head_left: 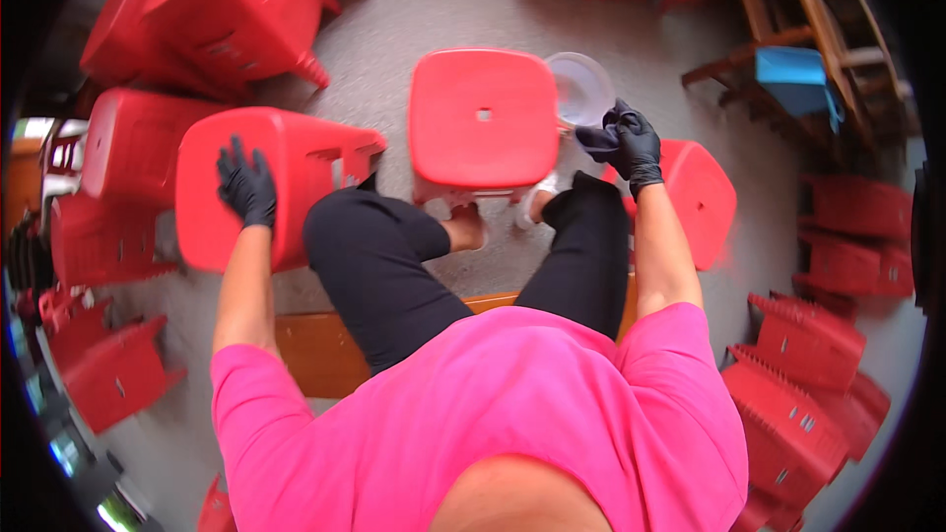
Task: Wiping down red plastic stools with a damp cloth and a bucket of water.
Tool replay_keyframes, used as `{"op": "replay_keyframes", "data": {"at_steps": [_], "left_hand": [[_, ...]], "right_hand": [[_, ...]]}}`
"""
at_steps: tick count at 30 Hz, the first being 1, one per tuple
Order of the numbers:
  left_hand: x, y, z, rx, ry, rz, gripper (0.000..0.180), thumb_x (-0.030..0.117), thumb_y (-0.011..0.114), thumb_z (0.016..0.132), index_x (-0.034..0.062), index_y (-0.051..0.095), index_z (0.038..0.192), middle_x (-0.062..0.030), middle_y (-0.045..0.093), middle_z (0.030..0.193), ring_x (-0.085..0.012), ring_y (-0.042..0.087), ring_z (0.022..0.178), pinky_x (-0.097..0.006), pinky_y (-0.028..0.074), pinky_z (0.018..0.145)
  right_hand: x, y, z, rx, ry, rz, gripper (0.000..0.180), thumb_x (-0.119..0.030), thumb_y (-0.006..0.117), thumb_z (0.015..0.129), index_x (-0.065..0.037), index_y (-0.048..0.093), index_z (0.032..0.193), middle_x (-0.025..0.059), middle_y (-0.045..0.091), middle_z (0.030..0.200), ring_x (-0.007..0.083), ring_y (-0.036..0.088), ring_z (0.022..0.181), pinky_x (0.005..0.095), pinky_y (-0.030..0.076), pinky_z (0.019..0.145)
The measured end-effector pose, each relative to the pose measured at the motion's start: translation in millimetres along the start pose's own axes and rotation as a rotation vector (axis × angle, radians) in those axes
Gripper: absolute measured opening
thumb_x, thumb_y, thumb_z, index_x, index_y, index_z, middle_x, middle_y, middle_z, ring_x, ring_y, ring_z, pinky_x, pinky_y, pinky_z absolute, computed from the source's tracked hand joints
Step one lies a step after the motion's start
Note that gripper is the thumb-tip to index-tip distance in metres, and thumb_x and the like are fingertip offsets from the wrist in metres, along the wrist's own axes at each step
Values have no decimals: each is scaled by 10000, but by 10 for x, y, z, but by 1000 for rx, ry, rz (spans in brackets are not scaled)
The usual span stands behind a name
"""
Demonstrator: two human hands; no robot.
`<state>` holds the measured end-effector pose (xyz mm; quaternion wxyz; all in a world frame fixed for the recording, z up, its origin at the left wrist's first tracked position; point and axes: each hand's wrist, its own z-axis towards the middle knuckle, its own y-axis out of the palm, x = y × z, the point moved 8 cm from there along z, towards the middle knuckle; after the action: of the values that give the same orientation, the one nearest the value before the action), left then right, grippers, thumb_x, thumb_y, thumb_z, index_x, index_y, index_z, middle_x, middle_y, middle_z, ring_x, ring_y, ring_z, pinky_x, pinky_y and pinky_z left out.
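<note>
My left hand [246, 183], in a black glove, lies flat with fingers spread on the seat of a red plastic stool [212, 227] at my left. My right hand [639, 146], gloved in black too, is closed around a bunched dark cloth [597, 141]. It is raised beside another red stool [702, 202] at my right. Straight in front of my feet stands a red stool [483, 138] with a square, rounded seat and a small hole in its middle. Just beyond my right hand, partly hidden by that stool, is a pale round basin [579, 87].
I sit on a wooden bench [320, 353]. Stacked red stools [236, 15] crowd the far left, and more stools [788, 424] stand at the lower right. A wooden rack [803, 0] with a blue container [793, 74] is at the far right. Grey floor [394, 30] shows between them.
</note>
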<state>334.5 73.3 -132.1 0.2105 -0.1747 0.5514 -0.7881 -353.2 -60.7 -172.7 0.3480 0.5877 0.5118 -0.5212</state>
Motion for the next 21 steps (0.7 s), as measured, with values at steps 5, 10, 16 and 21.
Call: {"op": "replay_keyframes", "data": {"at_steps": [5,10,16,21], "left_hand": [[-192,139,114,-24,32,-3,545,466,410,951,272,323,1452,-170,349,1470,-366,353,1326,-545,352,993],[-277,401,529,-193,-101,-9,588,460,428,948,193,307,1458,-208,311,1480,-404,329,1330,-507,308,1050],[3121,-935,168,-439,342,-1291,449,185,533,952,-40,450,1331,-150,470,1386,-212,432,1278,-327,320,1064],[5155,-1530,-1119,-813,539,-1512,338,128,532,959,60,556,1289,-49,594,1249,-114,530,1117,-267,372,1012]], "right_hand": [[-81,-1987,-234,311,-86,59,216,-18,588,862,-35,644,1069,50,672,970,149,641,845,289,521,770],[42,-3301,-917,588,-143,286,223,-28,585,879,-34,611,1100,55,663,929,174,649,806,322,552,721],[336,-3485,-1291,719,-70,557,191,-86,531,938,-91,580,1122,44,612,767,175,615,640,344,537,551],[782,-2643,-916,38,-79,-703,347,-441,513,903,-104,560,971,99,620,883,253,602,930,415,459,837]]}}
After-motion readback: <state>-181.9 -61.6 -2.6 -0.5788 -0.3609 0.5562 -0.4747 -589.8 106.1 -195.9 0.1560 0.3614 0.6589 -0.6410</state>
